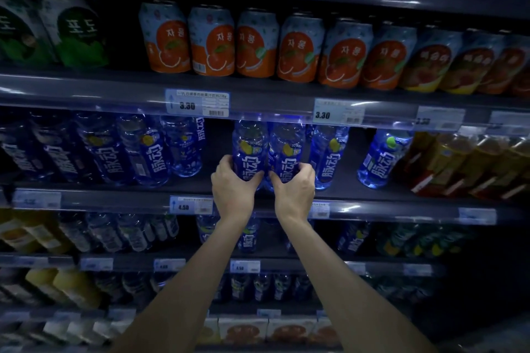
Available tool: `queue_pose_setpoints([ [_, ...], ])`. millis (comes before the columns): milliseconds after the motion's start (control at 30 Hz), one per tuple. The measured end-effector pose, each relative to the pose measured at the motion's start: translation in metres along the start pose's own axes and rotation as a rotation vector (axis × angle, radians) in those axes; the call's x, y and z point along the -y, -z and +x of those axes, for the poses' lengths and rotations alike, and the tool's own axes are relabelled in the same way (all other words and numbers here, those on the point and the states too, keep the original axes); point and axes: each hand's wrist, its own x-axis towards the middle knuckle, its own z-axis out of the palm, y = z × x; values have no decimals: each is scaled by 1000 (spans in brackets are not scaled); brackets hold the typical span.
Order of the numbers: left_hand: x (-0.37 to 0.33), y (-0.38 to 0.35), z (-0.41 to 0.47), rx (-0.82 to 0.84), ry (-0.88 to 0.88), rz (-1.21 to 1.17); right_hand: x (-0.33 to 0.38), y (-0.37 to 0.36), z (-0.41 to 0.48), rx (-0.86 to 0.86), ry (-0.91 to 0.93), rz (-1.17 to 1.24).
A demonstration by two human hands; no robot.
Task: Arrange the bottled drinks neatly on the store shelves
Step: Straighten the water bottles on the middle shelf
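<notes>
Two blue drink bottles stand side by side at the middle of the second shelf (372,195). My left hand (233,186) grips the lower part of the left blue bottle (248,149). My right hand (295,188) grips the lower part of the right blue bottle (286,149). Both bottles are upright and touch each other. More blue bottles of the same kind stand to the left (149,152) and to the right (328,155), with a gap on the shelf on each side of the held pair.
Orange-labelled cans (212,40) and green cans (77,31) fill the shelf above. Amber drink bottles (464,163) stand at the right of the second shelf. Lower shelves hold more bottles (249,233) and cartons (243,329). Price tags (198,103) line the shelf edges.
</notes>
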Motion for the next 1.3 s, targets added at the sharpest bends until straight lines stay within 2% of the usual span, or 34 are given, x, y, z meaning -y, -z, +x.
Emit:
queue_pose_setpoints([
  [400, -10, -18, -13, -15, 8, -1, -12, 10, 8, -23, 19, -48],
  [633, -14, -21, -16, 17, 48, -123, -15, 16, 1, 4, 26, -46],
  [733, -12, -19, -19, 32, 43, -108, -22, 28, 3, -81, 26, 18],
  [833, -8, -16, -23, 40, 36, -72, -32, 43, 19, -163, -58, 27],
  [1067, -7, -22, -38, 38, 20, -54, -45, 47, 47, 13, -88, 28],
  [1300, -11, -25, -36, -18, 39, 63, -48, 52, 50, -1, -55, 38],
])
